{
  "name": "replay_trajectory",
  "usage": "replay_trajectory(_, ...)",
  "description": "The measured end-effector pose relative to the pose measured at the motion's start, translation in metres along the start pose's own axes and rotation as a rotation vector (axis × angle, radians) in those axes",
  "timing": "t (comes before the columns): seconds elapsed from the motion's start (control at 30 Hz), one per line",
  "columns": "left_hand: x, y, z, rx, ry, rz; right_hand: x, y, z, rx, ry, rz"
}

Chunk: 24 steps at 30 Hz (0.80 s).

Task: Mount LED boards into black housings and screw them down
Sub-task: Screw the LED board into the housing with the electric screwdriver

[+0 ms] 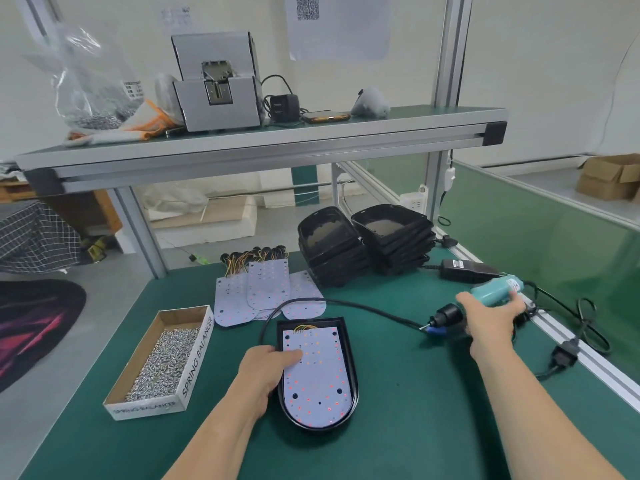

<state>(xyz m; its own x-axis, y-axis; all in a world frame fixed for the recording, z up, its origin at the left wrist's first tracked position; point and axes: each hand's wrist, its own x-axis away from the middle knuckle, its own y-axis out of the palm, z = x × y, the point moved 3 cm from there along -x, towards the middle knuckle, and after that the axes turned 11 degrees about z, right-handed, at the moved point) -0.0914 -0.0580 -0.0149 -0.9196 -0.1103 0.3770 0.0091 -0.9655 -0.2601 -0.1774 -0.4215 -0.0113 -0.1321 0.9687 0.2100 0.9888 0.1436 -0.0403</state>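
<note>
Pressing down with my left hand (266, 372), I held its fingers flat on the LED board (318, 379). The board sat inside one black housing (329, 322) near me on the tabletop (415, 427). I judged no screws were in yet. One box of screws (162, 362) lay beside it. My right hand (491, 318) had its fingers curled round the one screwdriver (498, 289). It needed a screw next. Farther off lay loose boards (266, 289), too overlapped to count. Behind them were two stacks of housings (332, 258).

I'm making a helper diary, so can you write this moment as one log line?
left hand: rests on LED board in black housing | right hand: grips electric screwdriver | bit: away from board
</note>
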Motion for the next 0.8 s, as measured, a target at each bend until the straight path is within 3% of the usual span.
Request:
replay_trajectory(0.17,0.000,0.000,0.000,0.001,-0.001,-0.010,0.025,-0.005,-0.014,-0.440,0.310,-0.348)
replay_trajectory(0.33,0.003,0.000,0.001,-0.019,-0.009,-0.011,0.069,0.003,-0.027,-0.568,0.254,-0.606)
replay_trajectory(0.47,0.004,0.002,0.004,-0.020,-0.014,0.004,0.099,0.018,-0.019,-0.633,0.447,-0.669)
replay_trajectory(0.57,0.006,0.004,0.005,-0.015,-0.003,-0.002,0.106,0.029,-0.003,-0.477,0.426,-0.625)
replay_trajectory(0.7,0.006,0.008,0.007,0.012,0.008,0.019,0.105,0.038,0.021,0.066,0.068,-0.463)
replay_trajectory(0.8,0.002,0.016,0.009,0.033,0.012,0.039,0.098,0.041,0.024,0.443,-0.159,-0.439)
